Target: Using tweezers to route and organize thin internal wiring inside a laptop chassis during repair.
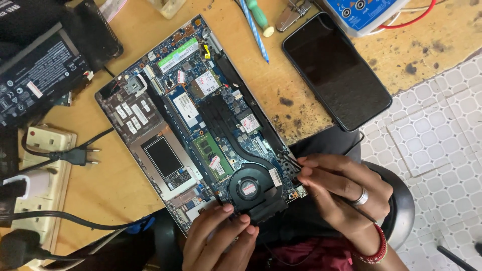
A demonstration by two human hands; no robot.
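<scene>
black phone point(336, 70) | blue pen point(254, 30) | white power strip point(37, 175) | black battery point(35, 70)

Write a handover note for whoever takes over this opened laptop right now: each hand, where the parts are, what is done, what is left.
Left hand: fingertips rest on the near edge of the opened laptop, just below the round cooling fan; it holds nothing.
Right hand: pinches a thin dark tool, its tip at the board's corner right of the fan.
Around: black phone lies face up to the right; a blue-striped pen and a green-handled screwdriver lie above the laptop; a power strip sits at left.
Done: bottom cover is off, board exposed.
Left: fan, heat pipe and memory are still in place.
</scene>
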